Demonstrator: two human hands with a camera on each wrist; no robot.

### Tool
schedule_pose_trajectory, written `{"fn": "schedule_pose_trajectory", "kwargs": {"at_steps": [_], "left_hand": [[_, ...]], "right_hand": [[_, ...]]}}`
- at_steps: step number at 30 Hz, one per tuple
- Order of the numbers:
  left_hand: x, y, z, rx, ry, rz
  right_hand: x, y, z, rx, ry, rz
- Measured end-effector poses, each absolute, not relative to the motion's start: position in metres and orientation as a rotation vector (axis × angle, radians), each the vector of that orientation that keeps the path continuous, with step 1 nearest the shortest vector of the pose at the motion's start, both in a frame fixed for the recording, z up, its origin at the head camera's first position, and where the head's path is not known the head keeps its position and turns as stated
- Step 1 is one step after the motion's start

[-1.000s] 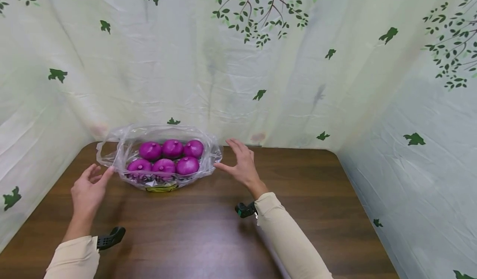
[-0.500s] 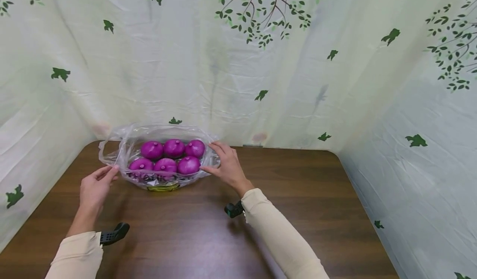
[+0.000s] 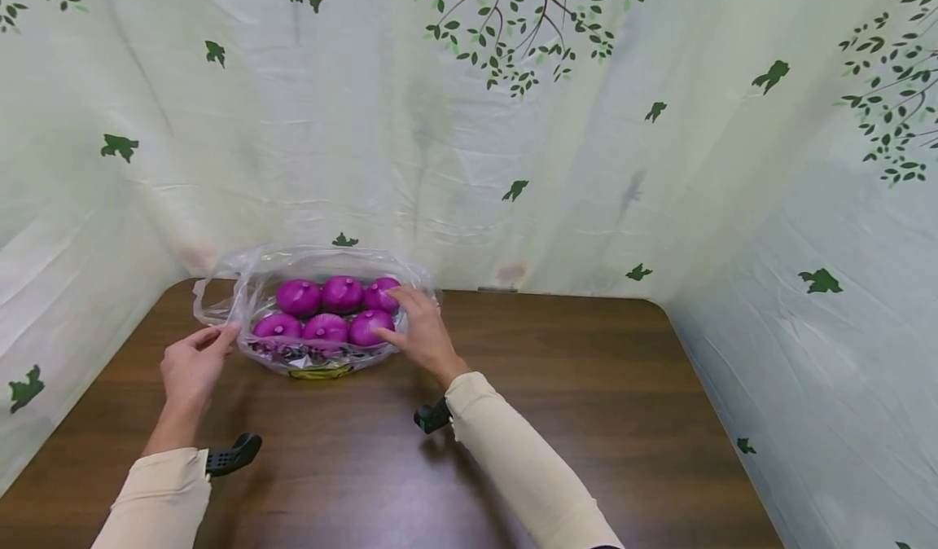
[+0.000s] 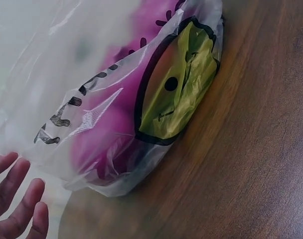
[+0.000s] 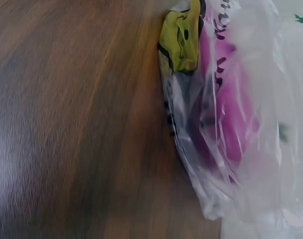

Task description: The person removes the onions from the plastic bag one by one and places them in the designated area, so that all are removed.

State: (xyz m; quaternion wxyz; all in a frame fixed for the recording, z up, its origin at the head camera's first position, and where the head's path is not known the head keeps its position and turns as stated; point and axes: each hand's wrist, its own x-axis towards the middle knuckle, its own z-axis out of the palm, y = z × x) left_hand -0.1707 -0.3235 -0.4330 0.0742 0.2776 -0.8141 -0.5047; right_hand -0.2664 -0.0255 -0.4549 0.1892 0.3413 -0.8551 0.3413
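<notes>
Plastic bag (image 3: 249, 288) of onions (image 3: 342, 292) flanked by left hand (image 3: 192, 367), right hand (image 3: 419, 333).

Long cream sleeves (image 3: 513, 451), black wrist-worn cameras (image 3: 233, 454), bare hands

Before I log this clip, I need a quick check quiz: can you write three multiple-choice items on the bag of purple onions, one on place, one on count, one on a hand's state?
1. Where does the plastic bag lie?
A. far left part of the table
B. near right corner
C. on the floor

2. How many purple onions show in the bag?
A. four
B. six
C. nine

3. What does the right hand do?
A. rests flat on bare wood
B. reaches over the bag's right side, at the onions
C. holds a cup

Answers: 1 A, the head view shows it by the back curtain, left. 2 B, two rows of three. 3 B, its fingers lie over the bag's right end.
</notes>
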Motion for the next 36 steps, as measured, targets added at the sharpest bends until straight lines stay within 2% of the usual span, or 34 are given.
{"fn": "schedule_pose_trajectory", "kwargs": {"at_steps": [17,29,36], "left_hand": [[-0.174,-0.326,-0.432,0.800,-2.319,-1.634],[-0.173,-0.328,-0.431,0.807,-2.346,-1.626],[-0.173,-0.326,-0.434,0.787,-2.374,-1.580]], "right_hand": [[-0.265,-0.053,-0.458,0.846,-2.541,1.082],[-0.265,-0.070,-0.463,0.471,-2.569,1.489],[-0.266,-0.072,-0.470,0.446,-2.556,1.612]]}}
